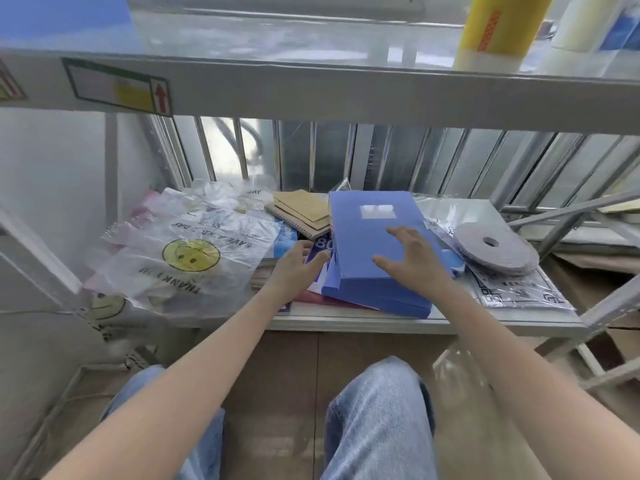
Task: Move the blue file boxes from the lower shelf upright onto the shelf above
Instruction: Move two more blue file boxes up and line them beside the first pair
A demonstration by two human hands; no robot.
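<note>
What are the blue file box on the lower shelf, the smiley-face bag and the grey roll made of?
Blue file box: looks like matte rigid plastic, with crisp moulded edges and a clear label window.
Smiley-face bag: thin translucent plastic film, crinkled and glossy, with items showing through.
Grey roll: flat wound coil with a centre hole, dull surface; probably tape or foam strip, can't tell which.
</note>
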